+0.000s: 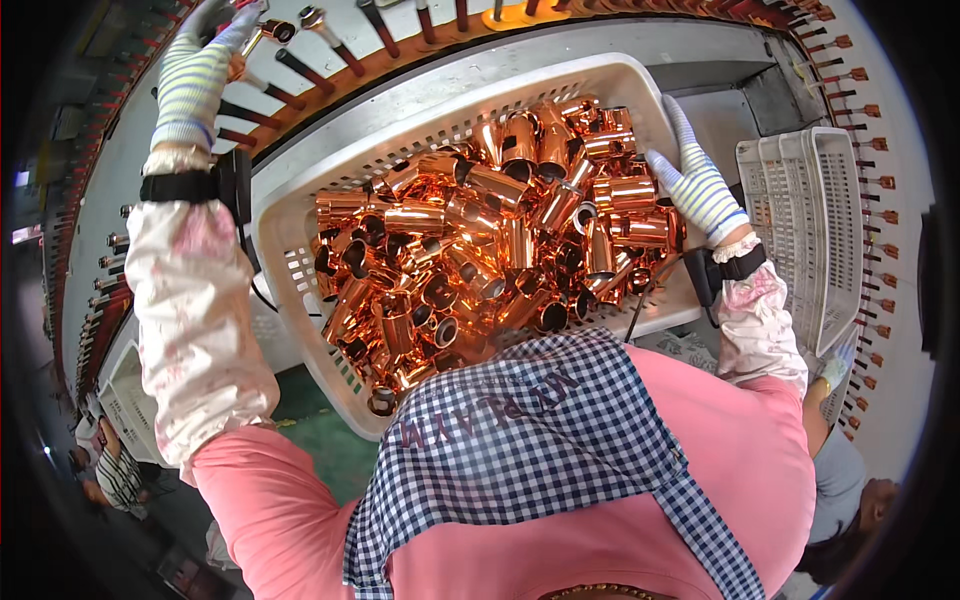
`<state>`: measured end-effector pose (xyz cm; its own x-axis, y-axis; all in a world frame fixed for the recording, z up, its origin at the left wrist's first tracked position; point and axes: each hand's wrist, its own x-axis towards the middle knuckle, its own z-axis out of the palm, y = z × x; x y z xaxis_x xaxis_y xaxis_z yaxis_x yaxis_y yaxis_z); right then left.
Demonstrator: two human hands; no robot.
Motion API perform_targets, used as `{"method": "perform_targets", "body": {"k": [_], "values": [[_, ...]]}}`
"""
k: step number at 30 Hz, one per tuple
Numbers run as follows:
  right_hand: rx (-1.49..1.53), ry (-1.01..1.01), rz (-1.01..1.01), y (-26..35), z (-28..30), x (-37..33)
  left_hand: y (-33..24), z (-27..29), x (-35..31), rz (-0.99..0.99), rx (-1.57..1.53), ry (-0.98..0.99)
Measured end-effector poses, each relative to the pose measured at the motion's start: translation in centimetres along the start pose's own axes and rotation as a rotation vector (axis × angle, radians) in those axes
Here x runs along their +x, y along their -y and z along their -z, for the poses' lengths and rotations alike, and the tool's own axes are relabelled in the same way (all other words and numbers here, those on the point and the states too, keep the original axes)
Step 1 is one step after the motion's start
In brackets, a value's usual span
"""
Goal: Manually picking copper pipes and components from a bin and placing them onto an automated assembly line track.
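Observation:
My left hand (192, 88), in a white glove with yellow-green stripes, reaches to the far left. Its fingers close on a small shiny copper-coloured sleeve (270, 34) beside the row of upright rods; the fingertips are partly cut off by the frame's edge. In front of me stands a white plastic basket (285, 235), heaped with glossy copper-coloured tubular sleeves (500, 220), some with cut-out openings. My right hand (708, 190), in a matching glove, grips the basket's right rim, thumb on the inner side and fingers along the outside.
A curved line of dark red rods (385, 28) runs along the far side and round both flanks. Stacked white baskets (800, 220) stand at the right. Another person (840, 490) is at the lower right, and another (118, 470) at the lower left.

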<state>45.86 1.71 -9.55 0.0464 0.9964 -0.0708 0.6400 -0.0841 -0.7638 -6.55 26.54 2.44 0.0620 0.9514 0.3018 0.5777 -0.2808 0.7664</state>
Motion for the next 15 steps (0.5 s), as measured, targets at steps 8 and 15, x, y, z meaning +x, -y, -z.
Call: {"method": "perform_targets", "body": {"k": [8, 15], "values": [[-0.018, -0.029, 0.09, -0.7, 0.0, 0.5, 3.7, 5.5, -0.6, 0.273, 0.105, -0.168], [-0.054, -0.029, 0.017, 0.0, 0.5, -0.3, -12.3, -7.0, -12.5, 0.085, -0.386, 0.279]]}}
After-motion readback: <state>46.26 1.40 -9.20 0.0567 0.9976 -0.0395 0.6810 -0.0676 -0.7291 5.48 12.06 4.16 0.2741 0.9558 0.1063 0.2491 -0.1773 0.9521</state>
